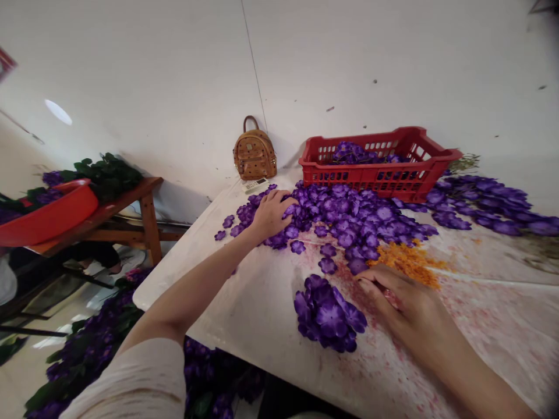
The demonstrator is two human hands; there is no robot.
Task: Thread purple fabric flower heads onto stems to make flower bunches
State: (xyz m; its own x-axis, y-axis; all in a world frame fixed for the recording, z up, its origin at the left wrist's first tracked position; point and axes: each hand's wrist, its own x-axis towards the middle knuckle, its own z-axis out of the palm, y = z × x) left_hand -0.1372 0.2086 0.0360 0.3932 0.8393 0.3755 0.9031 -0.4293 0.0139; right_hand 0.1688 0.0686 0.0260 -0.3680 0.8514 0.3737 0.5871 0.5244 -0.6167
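Observation:
A wide heap of loose purple fabric petals covers the white table. My left hand reaches out to the heap's left edge, fingers curled down over a few petals. A neat small stack of purple petals lies nearer me. My right hand rests flat on the table just right of that stack, fingertips touching a loose petal. A pile of small orange bits sits just beyond my right hand.
A red plastic crate with purple petals stands at the back against the wall. A brown backpack and a small calculator are at the far corner. On the left, a red basin sits on a wooden bench. Purple flowers lie on the floor.

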